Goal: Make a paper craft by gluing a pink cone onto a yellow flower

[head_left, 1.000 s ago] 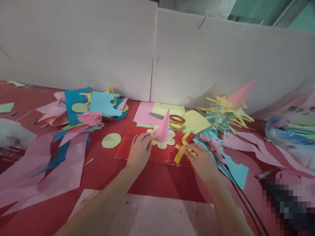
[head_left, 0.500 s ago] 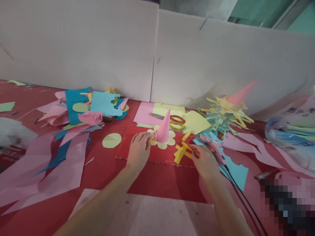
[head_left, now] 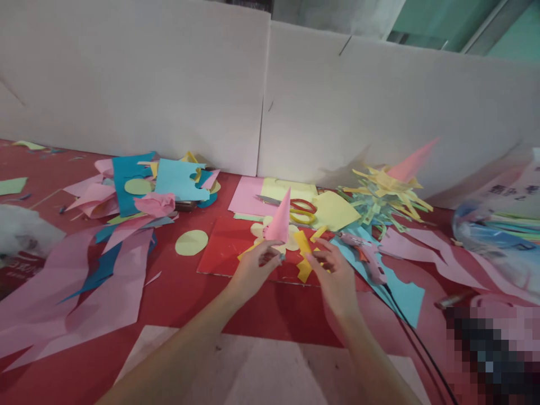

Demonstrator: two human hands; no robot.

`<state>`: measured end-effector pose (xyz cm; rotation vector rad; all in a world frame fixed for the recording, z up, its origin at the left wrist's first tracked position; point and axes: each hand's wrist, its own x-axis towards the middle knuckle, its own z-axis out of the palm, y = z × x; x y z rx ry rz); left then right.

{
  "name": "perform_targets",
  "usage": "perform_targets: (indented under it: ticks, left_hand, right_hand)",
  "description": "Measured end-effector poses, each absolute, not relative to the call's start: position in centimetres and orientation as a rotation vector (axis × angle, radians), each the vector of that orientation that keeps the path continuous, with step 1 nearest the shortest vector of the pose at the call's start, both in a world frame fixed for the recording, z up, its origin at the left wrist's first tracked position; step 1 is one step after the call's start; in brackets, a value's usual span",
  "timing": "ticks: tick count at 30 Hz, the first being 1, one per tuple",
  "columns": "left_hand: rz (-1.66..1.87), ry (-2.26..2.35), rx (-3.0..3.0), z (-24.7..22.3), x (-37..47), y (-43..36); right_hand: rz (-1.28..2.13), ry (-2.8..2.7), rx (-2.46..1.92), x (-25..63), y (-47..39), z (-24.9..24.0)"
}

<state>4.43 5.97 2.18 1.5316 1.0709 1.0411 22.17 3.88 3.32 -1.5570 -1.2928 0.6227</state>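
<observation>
A pink paper cone (head_left: 279, 218) stands on a pale yellow paper flower (head_left: 292, 238) on the red board (head_left: 223, 247). My left hand (head_left: 255, 269) is in front of the cone, fingers curled, with a bit of yellow paper showing beside it; what its fingertips hold is too small to make out. My right hand (head_left: 335, 270) pinches a yellow paper strip (head_left: 302, 243) upright between thumb and fingers. More yellow strips (head_left: 304, 271) lie on the board under and beside that hand.
Scissors (head_left: 301, 211) rest on coloured sheets behind the board. A pink glue gun (head_left: 367, 256) with a black cord lies at right, near a fringed paper piece (head_left: 386, 194). Paper scraps (head_left: 135, 185) and a yellow circle (head_left: 191, 242) are at left; plastic bags flank both sides.
My right hand has picked up a yellow strip and moved left with it. My left hand has moved right, from the flower's left side to the front of the cone.
</observation>
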Motion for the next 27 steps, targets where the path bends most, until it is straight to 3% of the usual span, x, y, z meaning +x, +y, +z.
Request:
perform_targets:
  ticks: [6, 27]
  left_hand:
    - [0.986, 1.160, 1.535, 2.6, 4.3, 5.9]
    - [1.146, 1.099, 1.206, 2.0, 4.0, 6.8]
  right_hand:
    - [0.943, -1.443, -1.416, 19.4, 2.8, 3.2]
    - [0.957, -1.527, -1.417, 19.2, 2.6, 2.7]
